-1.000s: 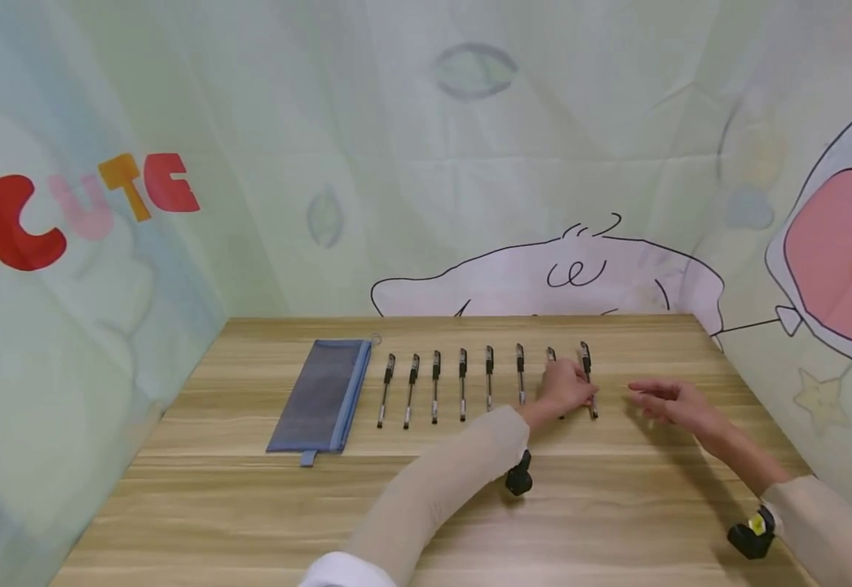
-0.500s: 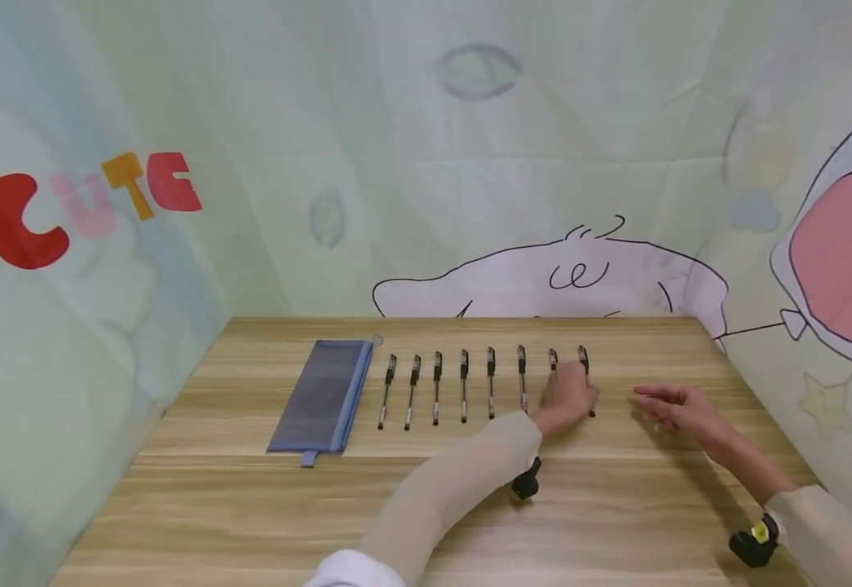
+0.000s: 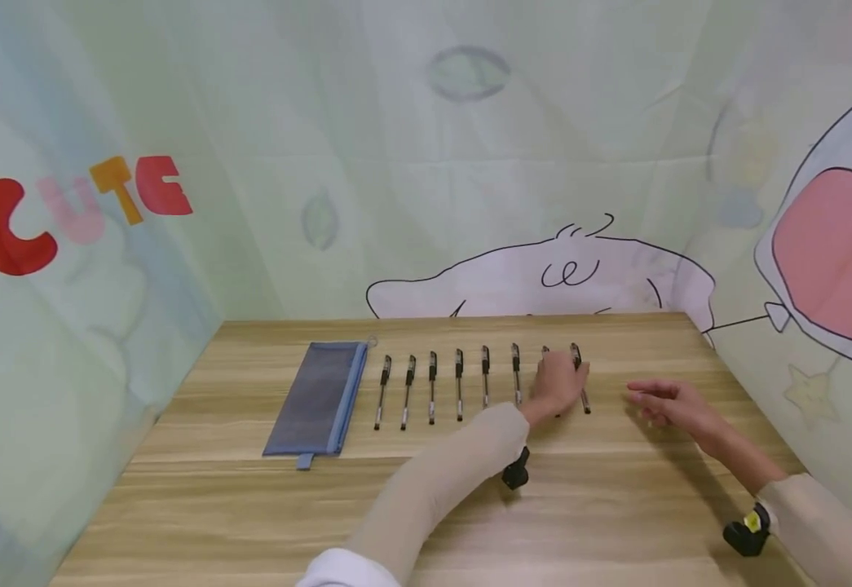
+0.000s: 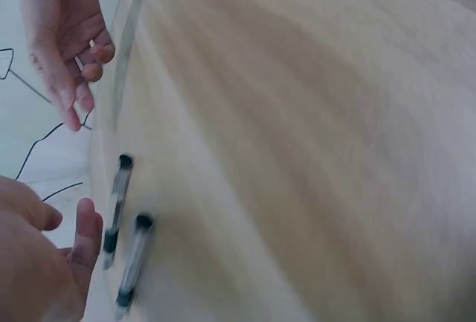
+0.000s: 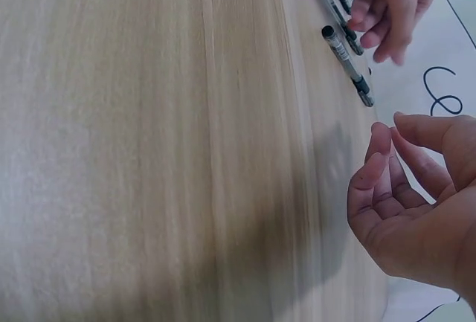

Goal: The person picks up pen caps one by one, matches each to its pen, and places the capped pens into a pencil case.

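Observation:
Several black-capped clear pens lie in a row in the head view, caps toward the back wall. My left hand (image 3: 559,383) hovers over the right end of that row. It covers the middle of the second pen from the right, and its fingertips overlap the rightmost pen (image 3: 584,399). In the right wrist view the left hand (image 5: 394,6) is raised beside the pens with nothing between its fingers. My right hand (image 3: 678,405), holding nothing, is held above the table to the right of the row. Its fingers are loosely bent, thumb near the index finger (image 5: 379,140).
A flat blue-grey mesh zip pouch (image 3: 315,399) lies left of the pens, its tab toward the front. The wooden table (image 3: 249,522) ends at a printed curtain (image 3: 286,163) at the back and sides.
My left hand has come off the rightmost pen and risen slightly. That pen now lies a little closer to its neighbour. My right hand stays in place; the view has shifted slightly.

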`<move>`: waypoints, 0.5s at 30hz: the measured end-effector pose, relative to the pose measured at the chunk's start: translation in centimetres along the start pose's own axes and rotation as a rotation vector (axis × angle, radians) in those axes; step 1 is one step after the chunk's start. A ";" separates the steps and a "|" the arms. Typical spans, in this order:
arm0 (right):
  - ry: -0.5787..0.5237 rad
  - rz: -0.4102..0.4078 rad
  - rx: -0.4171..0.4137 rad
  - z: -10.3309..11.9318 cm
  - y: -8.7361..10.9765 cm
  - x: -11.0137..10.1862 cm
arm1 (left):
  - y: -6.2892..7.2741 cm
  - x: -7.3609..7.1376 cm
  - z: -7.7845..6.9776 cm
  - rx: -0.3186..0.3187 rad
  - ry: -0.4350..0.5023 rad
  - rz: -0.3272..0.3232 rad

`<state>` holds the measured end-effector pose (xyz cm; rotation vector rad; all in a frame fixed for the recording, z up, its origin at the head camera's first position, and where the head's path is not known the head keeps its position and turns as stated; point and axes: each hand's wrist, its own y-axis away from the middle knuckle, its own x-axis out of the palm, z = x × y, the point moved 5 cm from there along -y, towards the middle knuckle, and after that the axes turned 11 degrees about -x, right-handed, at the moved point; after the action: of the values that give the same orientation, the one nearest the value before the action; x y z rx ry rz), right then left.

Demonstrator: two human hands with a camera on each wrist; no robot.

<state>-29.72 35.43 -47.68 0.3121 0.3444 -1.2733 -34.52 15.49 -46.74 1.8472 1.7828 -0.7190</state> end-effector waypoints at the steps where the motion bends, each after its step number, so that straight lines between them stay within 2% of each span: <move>1: -0.001 -0.004 -0.004 0.1 0.1 -0.2 | -0.2 -0.3 -0.2 0.022 0.008 -0.006; 5: 0.001 -0.021 -0.002 0.5 0.2 -0.2 | -0.4 -2.0 -0.1 0.052 0.026 0.000; 10: 0.008 -0.006 0.010 1.0 -0.1 0.5 | -0.6 -5.2 1.3 0.044 -0.023 -0.024; 15: 0.021 0.003 0.022 1.4 -0.4 1.5 | -1.0 -8.3 2.7 0.062 -0.068 -0.044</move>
<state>-29.60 33.43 -47.05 0.3448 0.3473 -1.2729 -35.76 7.54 -43.24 1.8056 1.7815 -0.8525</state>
